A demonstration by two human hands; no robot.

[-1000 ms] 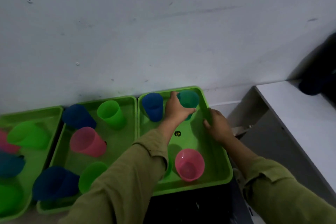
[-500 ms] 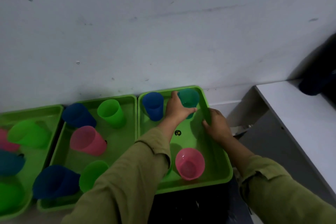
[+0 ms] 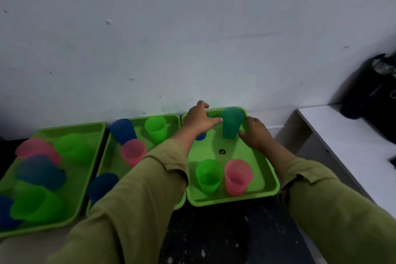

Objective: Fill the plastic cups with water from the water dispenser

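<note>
Three green trays hold coloured plastic cups. In the right tray (image 3: 270, 180) a teal cup (image 3: 231, 122) stands upright at the far right corner. My left hand (image 3: 198, 121) hovers over a mostly hidden blue cup (image 3: 201, 136), fingers apart, only the thumb tip touching the teal cup. My right hand (image 3: 256, 133) lies on that tray's right rim beside the teal cup, fingers curled over the rim. A green cup (image 3: 209, 176) and a pink cup (image 3: 237, 177) stand at the tray's near edge. No water dispenser is in view.
The middle tray (image 3: 176, 118) holds blue, green and pink cups, and the left tray (image 3: 70, 127) holds several more. A white wall rises right behind the trays. A white counter (image 3: 342, 135) with a dark bag (image 3: 372, 88) is at the right.
My left hand has let go of the teal cup and opened, shifting slightly left. My right hand stays at the tray's right rim. The view has tilted, uncovering the green cup.
</note>
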